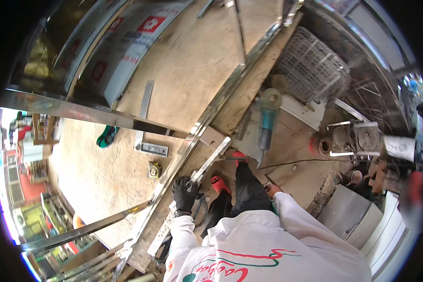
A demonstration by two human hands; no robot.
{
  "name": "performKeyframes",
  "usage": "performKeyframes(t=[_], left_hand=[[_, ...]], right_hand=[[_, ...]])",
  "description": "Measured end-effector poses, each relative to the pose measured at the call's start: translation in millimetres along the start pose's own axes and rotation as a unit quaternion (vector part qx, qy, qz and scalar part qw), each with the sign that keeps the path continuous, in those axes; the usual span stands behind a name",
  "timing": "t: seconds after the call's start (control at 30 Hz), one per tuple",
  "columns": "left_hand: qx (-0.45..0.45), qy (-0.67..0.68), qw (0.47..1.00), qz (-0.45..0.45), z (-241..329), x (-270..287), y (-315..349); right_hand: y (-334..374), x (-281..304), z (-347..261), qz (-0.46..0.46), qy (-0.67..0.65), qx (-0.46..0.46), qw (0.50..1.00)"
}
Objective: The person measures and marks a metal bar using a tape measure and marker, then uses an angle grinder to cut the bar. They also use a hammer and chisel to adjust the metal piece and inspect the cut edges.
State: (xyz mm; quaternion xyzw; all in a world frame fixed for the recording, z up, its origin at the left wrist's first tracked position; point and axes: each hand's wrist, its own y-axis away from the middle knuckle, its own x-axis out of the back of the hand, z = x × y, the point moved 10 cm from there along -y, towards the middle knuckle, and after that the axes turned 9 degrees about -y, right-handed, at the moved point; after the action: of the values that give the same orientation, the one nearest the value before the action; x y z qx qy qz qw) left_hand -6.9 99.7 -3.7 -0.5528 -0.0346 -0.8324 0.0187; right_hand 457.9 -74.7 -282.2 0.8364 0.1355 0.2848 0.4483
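Scuffed plywood [91, 164] leaves open room at nine o'clock; a chunky tape measure [154, 169] sits at eight, near the shiny metal edge rail [170, 175]. At seven, the gloved left hand [184, 193] lies over a long pale bar [214, 157], grip hard to judge. One teal grinder [266, 124] rests at two; at four, the right hand [272, 190], its hold unclear

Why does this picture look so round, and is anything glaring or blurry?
Head view: the fisheye lens bends straight edges within a black surround; head view, far left: bright light washes out the edge; head view, centre: the metal frame glints; head view, far right: a red shape is blurred.
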Motion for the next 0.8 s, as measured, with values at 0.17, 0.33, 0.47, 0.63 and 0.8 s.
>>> performKeyframes(t=[0.17, 0.33, 0.47, 0.63, 0.8], left_hand=[[0.081, -0.016, 0.996, -0.039, -9.6, 7.9, 18.4], [0.074, -0.011, 0.997, -0.004, -16.0, 4.7, 10.1], [0.069, 0.024, 0.997, 0.009, -13.3, 9.9, -1.2], [0.071, 0.041, 0.996, 0.041, -16.7, 9.6, -1.7], [0.059, 0.025, 0.996, 0.065, -21.6, 10.7, 4.4]], right_hand=[[-16.2, 22.7, -8.9, -0.009, 0.02, -0.088, 0.996], [28.2, 26.8, -184.0, -0.053, 0.189, -0.06, 0.979], [53.2, -18.5, -226.9, -0.003, 0.489, 0.046, 0.871], [42.3, -36.5, -230.8, 0.093, 0.507, 0.215, 0.829], [24.9, -36.6, -230.7, 0.088, 0.473, 0.235, 0.845]])
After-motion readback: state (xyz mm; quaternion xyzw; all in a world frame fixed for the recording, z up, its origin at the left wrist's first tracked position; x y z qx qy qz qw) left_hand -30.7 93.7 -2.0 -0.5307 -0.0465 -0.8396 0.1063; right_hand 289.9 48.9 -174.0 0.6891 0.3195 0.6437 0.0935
